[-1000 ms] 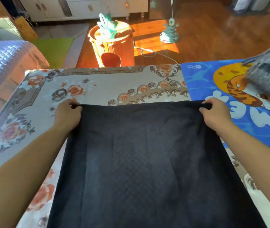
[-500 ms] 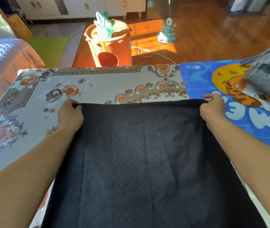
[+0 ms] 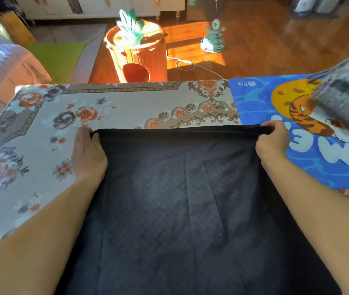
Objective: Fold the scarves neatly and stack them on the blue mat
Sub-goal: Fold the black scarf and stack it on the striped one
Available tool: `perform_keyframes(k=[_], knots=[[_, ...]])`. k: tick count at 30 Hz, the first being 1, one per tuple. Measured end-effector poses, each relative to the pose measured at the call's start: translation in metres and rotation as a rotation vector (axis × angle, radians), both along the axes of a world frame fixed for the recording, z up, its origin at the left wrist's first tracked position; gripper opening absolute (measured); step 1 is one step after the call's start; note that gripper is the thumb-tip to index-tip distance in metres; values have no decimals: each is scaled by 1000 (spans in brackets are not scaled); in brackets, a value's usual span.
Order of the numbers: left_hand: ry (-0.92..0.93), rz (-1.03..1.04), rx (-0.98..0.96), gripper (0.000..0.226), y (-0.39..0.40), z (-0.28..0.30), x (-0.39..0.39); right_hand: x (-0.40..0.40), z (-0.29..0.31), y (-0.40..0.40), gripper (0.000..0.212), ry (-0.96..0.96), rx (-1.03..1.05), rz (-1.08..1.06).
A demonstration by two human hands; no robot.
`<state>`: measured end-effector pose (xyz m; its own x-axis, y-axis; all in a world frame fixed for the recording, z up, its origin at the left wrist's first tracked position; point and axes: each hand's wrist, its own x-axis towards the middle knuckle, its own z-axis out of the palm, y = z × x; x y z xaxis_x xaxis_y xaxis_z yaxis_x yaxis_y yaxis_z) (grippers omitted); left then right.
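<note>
At the far edge of the black scarf (image 3: 180, 205), both hands gripped a corner each. The left hand (image 3: 88, 154) lay knuckles-up, its fingers curled round the far-left corner and tucked under the cloth. The right hand (image 3: 272, 141) pinched the far-right corner, thumb on top, fingers wrapped beneath. Between them the scarf's far edge ran straight and taut, with a narrow doubled strip along it. Bare forearms reached in from the near side, one along each side edge.

The scarf was spread flat on the table (image 3: 126, 107), over a beige floral cloth, running from the hands back to the near frame edge; a few soft creases ran lengthwise through the middle. Its right corner sat just at the left border of the blue mat (image 3: 254, 99), which lay on the table's right part and carried a cartoon tiger print. On the mat's far-right side rested a grey striped scarf (image 3: 346, 94), bundled, blurred, partly cut by the frame.

Beyond the table, on the wooden floor, stood an orange barrel-shaped cat house (image 3: 139, 54) with teal leaves on top, a teal stacked toy (image 3: 214, 39) to its right, and a white cable between them. A green mat (image 3: 56, 58) lay further left, beside a blue-patterned cushion (image 3: 1, 67).
</note>
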<state>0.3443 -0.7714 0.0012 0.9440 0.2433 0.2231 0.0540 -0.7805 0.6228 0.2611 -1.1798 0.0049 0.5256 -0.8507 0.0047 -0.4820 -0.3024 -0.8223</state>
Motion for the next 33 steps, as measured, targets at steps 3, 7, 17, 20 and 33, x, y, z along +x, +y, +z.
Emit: perform_keyframes(k=[3,7,17,20,33], knots=[[107,-26,76,16,6,0,16,9,0,-6,36,79,-28,31],[284,-47,173,19,8,6,37,14,6,-14,32,225,-144,89],[213,-597,567,63,-33,6,-171,-44,-16,91,65,534,-755,948],[340,-570,617,68,-15,-9,-218,-20,-11,52,67,654,-586,859],[724,44,-86,31,83,56,-280,-287,42,64,51,473,64,96]])
